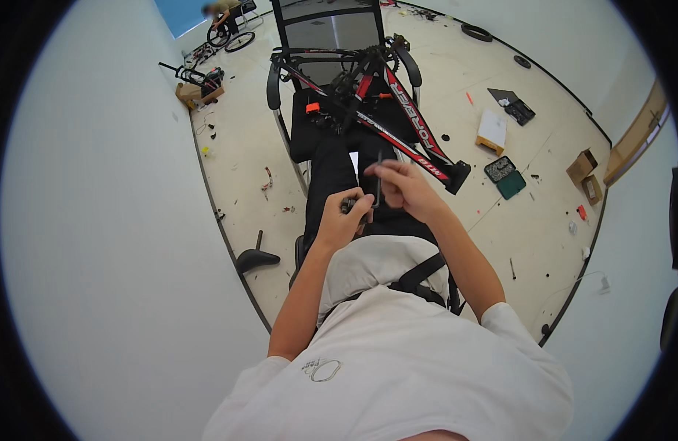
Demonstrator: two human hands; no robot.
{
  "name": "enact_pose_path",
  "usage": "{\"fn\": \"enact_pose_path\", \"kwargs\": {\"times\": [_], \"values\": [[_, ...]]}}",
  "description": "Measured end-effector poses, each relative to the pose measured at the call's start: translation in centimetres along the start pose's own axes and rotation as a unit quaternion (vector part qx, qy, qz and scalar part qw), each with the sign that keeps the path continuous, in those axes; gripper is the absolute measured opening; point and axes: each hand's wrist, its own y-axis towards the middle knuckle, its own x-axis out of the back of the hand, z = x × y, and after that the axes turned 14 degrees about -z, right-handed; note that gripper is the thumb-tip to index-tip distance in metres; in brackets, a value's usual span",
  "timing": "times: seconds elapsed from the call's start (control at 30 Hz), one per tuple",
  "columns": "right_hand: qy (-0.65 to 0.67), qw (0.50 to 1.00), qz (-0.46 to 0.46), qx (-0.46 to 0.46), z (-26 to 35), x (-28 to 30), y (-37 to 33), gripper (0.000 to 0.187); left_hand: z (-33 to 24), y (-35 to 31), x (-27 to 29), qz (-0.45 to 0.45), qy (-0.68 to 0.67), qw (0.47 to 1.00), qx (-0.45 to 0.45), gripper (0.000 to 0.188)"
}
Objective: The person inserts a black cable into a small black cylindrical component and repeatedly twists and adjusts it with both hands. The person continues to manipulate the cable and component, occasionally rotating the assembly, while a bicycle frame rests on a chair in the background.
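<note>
Left hand [342, 220], grip closed round a small dark part [348, 206], above the person's lap. Right hand [406, 189], grip narrow, fingers pinching an L-shaped dark rod [378, 192] — long arm upright, bent foot beside the small dark part; contact between the two cannot be told. Beyond the knees: black office chair [331, 33], bearing a red-and-black bicycle frame [414, 121], one end overhanging at right; orange piece [312, 108] on the seat. Floor, right: green case [510, 185], unfolded; white-topped box [492, 126]. Floor, left: black saddle [256, 259], post upward. Far left — another person, bent beside a wheel [239, 42].
</note>
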Motion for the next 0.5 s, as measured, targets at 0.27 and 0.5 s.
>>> {"fn": "enact_pose_path", "kwargs": {"times": [0.27, 0.5], "values": [[-0.365, 0.896, 0.17, 0.186, 3.1, -4.5, -6.7, 0.028, 0.4, 0.5, 0.1, -0.194, -0.127, 0.966, 0.114, 0.037], [-0.443, 0.855, 0.168, 0.211, -1.9, -2.6, -3.5, 0.036, -2.2, 0.7, 2.1, -0.128, -0.123, 0.977, 0.121, 0.035]]}}
